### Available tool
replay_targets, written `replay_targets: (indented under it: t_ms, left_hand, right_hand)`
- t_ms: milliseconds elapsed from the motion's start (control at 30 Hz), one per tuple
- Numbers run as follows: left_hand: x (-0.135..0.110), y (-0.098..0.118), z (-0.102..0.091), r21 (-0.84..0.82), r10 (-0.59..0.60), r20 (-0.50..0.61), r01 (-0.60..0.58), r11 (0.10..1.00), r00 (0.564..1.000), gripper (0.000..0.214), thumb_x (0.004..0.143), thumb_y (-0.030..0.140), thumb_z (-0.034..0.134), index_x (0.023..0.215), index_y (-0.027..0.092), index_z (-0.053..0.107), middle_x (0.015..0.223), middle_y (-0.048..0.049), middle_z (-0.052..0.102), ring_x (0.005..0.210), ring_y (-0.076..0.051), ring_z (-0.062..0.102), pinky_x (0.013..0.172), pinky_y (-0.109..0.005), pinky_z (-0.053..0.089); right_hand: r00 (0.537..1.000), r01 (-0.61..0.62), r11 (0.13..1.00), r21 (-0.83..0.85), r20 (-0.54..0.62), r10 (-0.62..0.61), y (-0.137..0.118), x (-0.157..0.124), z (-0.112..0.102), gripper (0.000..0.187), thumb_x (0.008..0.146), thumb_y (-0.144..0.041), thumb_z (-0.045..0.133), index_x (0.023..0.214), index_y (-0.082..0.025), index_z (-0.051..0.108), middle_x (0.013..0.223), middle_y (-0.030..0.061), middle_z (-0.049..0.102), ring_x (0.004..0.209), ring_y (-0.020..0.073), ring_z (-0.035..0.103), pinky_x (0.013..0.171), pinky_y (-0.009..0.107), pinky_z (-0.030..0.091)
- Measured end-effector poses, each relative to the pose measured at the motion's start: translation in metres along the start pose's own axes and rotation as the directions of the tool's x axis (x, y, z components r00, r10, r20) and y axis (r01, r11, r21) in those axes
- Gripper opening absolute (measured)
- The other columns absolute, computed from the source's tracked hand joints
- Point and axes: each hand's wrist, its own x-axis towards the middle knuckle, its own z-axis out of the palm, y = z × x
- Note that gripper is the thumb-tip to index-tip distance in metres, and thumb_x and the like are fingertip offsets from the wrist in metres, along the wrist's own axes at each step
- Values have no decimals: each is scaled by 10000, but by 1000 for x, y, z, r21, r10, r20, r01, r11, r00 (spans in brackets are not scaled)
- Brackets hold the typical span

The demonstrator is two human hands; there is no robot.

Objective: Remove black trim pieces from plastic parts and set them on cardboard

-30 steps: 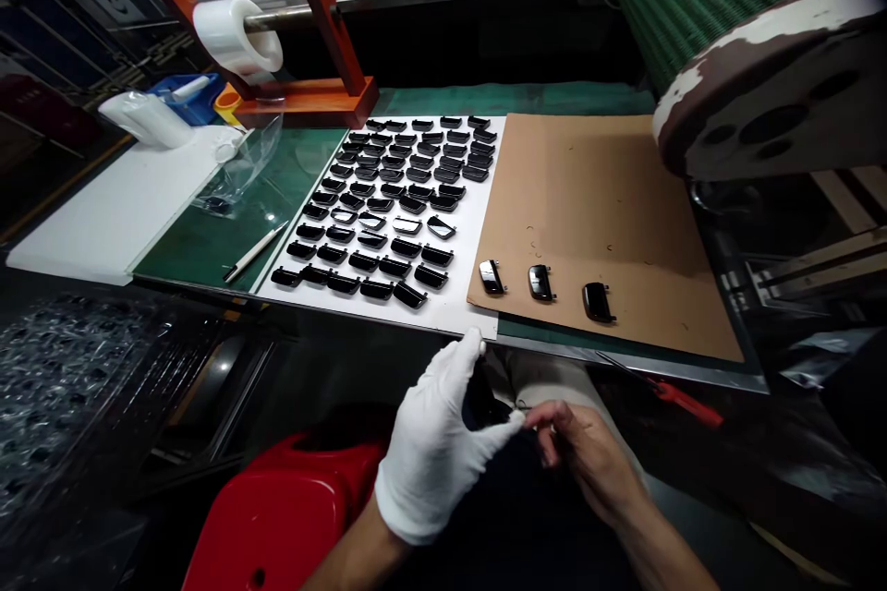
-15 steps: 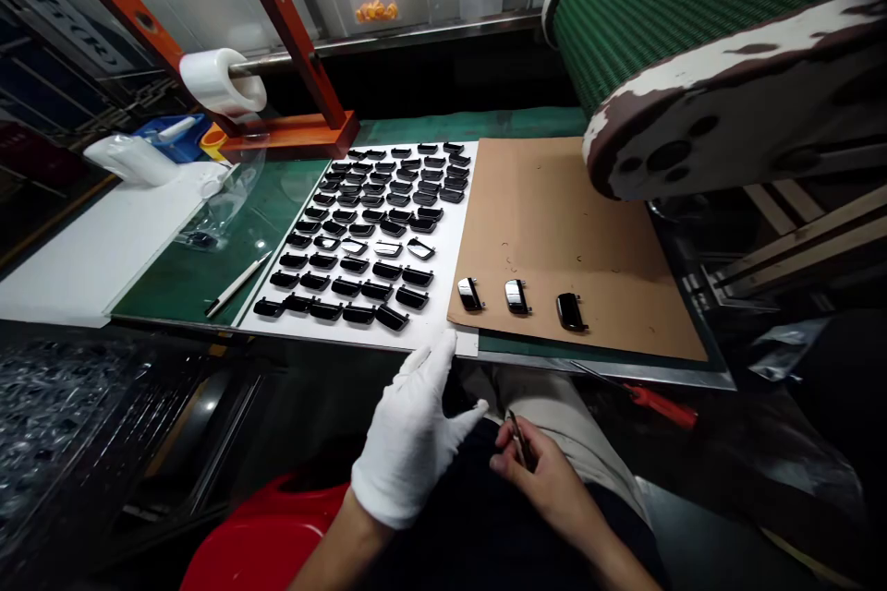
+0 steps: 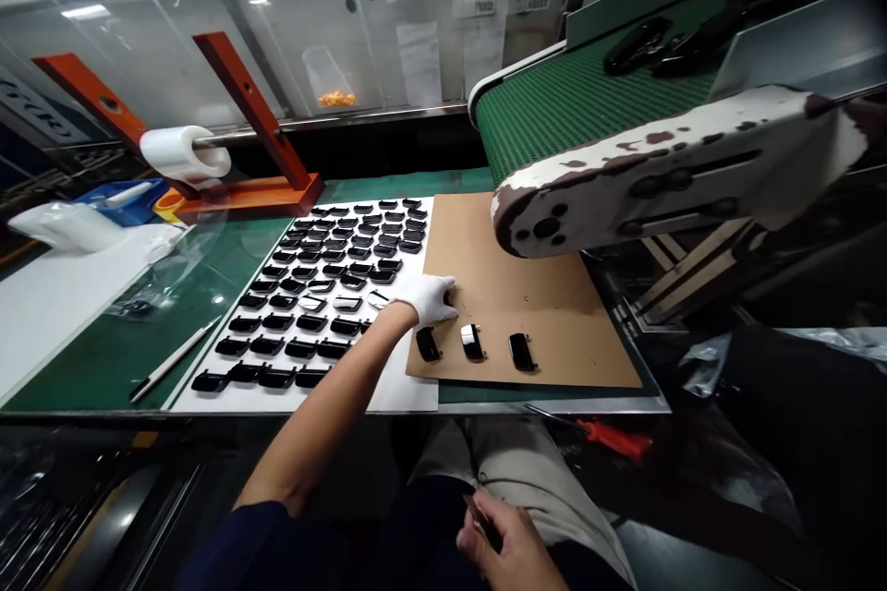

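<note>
My left hand, in a white glove, reaches over the left part of the brown cardboard sheet. Its thumb and forefinger are apart, and nothing shows between them. Just in front of it lie three glossy black plastic parts, one on the left, one in the middle and one on the right. Low over my lap, my bare right hand is closed around a slim, dark, pointed tool, partly hidden by the fingers. Rows of similar black parts cover the white sheet beside the cardboard.
A green conveyor juts over the cardboard's back right. A plastic film roll hangs on an orange stand. On the green mat lies a white pen-like tool. A red-handled screwdriver sits at the front edge.
My left hand has moved from above my lap, forward onto the cardboard. My right hand stays low with the pointed tool. The camera view has tilted up and shifted right.
</note>
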Motion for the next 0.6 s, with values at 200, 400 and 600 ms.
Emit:
replay_targets:
  t_ms: [200,400,600]
  left_hand:
    - [-22,26,-7,-12,122,-62,-123,992,991,633,814,475,620,1314,135,431,1266,-155,558,1125,-296,560,924,-400,444]
    - [-24,100,20,-18,364,-36,-364,931,931,849,589,538,769,1285,173,445,1167,-109,623,1078,-298,572,958,-370,394]
    - [-15,104,44,-6,347,-17,-347,938,938,754,639,418,768,1268,150,451,1051,-130,648,1012,-344,586,831,-403,457]
  right_hand:
    - [1000,0,997,83,-21,1,-1,-2,-1,594,843,-720,220,800,-217,535,582,-10,543,569,142,468,578,255,353]
    - [998,-42,995,89,-33,45,-1,-3,-4,580,846,-713,267,756,-219,558,529,-23,532,522,130,476,557,243,377]
    - [1000,-19,997,80,-12,20,0,-7,-10,564,872,-670,285,652,-214,534,530,-11,541,541,129,499,552,229,384]
